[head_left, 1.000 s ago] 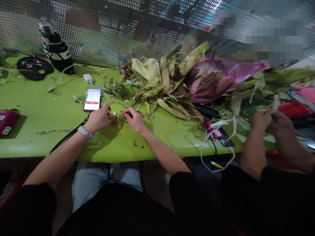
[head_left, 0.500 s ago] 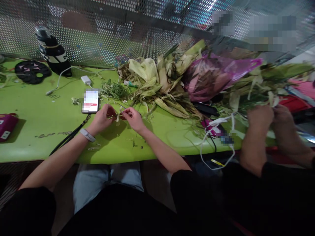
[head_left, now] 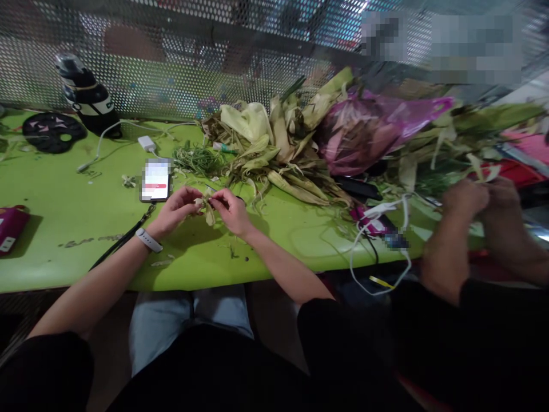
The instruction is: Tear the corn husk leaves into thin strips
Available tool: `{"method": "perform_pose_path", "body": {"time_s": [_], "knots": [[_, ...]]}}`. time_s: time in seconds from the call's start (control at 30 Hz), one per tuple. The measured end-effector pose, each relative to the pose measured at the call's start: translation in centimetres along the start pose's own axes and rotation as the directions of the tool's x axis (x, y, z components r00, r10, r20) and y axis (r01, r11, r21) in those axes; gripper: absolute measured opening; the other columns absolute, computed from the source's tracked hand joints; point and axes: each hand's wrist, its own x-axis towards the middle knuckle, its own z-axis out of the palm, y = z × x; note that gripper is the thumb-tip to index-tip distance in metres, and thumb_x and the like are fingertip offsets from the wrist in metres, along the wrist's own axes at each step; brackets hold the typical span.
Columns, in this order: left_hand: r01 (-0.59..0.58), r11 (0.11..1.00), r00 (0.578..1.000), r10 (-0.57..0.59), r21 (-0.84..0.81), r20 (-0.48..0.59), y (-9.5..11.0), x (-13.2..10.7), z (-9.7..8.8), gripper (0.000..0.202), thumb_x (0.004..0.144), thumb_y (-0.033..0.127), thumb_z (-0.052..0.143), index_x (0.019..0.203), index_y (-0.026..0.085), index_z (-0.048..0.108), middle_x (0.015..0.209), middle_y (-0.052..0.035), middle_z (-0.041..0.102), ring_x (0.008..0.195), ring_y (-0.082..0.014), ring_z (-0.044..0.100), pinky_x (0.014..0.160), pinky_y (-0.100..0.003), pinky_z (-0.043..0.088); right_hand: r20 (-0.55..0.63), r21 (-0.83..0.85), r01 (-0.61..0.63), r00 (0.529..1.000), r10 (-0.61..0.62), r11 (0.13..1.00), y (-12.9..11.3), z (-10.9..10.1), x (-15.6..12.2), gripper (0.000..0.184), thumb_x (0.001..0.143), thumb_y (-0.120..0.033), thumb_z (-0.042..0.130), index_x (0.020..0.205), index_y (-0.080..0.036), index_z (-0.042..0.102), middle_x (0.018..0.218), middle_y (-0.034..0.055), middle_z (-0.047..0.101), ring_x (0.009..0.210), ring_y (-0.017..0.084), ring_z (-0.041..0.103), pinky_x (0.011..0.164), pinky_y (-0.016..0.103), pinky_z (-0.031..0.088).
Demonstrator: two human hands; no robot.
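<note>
A small pale piece of corn husk [head_left: 210, 217] hangs just above the green table [head_left: 201, 263], held between both hands. My left hand [head_left: 180, 207], with a pale watch band [head_left: 149, 240] on its wrist, pinches its left side with thumb and fingertips. On the other side my right hand [head_left: 231, 212] closes thumb and forefinger on the same husk. A thin dark tip pokes out above the right fingers; I cannot make out what it belongs to. The lit phone [head_left: 156, 180] lies left of the hands, and a tuft of thin green strips [head_left: 195, 159] lies behind them.
Dry corn husks [head_left: 278, 154] and a pink plastic bag [head_left: 351, 137] are heaped at the back. A dark bottle [head_left: 88, 97] stands back left. White cables [head_left: 354, 257] loop over the front edge. At right, a co-worker's hands [head_left: 480, 200] hold a pale strip.
The husk between my hands has turned, showing more of its pale face below the fingers. The left hand has come slightly nearer the right. The co-worker's hands have moved a little right.
</note>
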Motion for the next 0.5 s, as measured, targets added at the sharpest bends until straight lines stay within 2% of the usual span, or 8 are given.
{"method": "perform_pose_path", "body": {"time_s": [0.13, 0.3, 0.4, 0.5], "knots": [[-0.007, 1.000, 1.000, 0.007, 0.011, 0.000, -0.28, 0.01, -0.25, 0.017, 0.086, 0.024, 0.069, 0.101, 0.017, 0.065, 0.095, -0.0038, 0.065, 0.081, -0.0115, 0.064, 0.074, -0.025, 0.056, 0.019, -0.006, 0.020, 1.000, -0.020, 1.000, -0.32, -0.17, 0.04, 0.032, 0.093, -0.053, 0.053, 0.093, -0.021, 0.058, 0.083, 0.0032, 0.068, 0.072, 0.016, 0.063, 0.069, 0.033, 0.053], [-0.041, 0.998, 0.999, 0.041, -0.053, 0.009, -0.59, 0.17, 0.01, 0.026, 0.081, 0.022, 0.076, 0.101, 0.019, 0.060, 0.092, -0.0018, 0.067, 0.080, -0.0098, 0.064, 0.070, -0.021, 0.053, 0.021, -0.029, 0.014, 1.000, -0.014, 0.999, -0.62, -0.20, -0.06, 0.033, 0.094, -0.052, 0.052, 0.095, -0.019, 0.059, 0.085, 0.0038, 0.067, 0.074, 0.015, 0.063, 0.070, 0.033, 0.052], [-0.007, 0.986, 0.999, 0.002, -0.166, -0.035, -0.76, 0.26, 0.19, 0.033, 0.078, 0.021, 0.079, 0.099, 0.020, 0.053, 0.089, 0.0003, 0.069, 0.077, -0.0091, 0.066, 0.070, -0.020, 0.054, 0.007, -0.028, 0.003, 1.000, -0.003, 1.000, -0.81, -0.29, -0.10, 0.033, 0.094, -0.052, 0.053, 0.094, -0.019, 0.059, 0.085, 0.0035, 0.067, 0.074, 0.015, 0.062, 0.069, 0.031, 0.052], [0.055, 0.970, 0.997, -0.068, -0.237, -0.045, -0.74, 0.30, 0.24, 0.039, 0.074, 0.019, 0.082, 0.100, 0.019, 0.053, 0.089, -0.0008, 0.073, 0.079, -0.0107, 0.069, 0.076, -0.024, 0.057, -0.007, -0.010, -0.003, 1.000, 0.003, 1.000, -1.00, -0.44, -0.14, 0.032, 0.094, -0.052, 0.053, 0.094, -0.021, 0.059, 0.085, 0.0031, 0.067, 0.074, 0.014, 0.063, 0.069, 0.030, 0.052]]}}
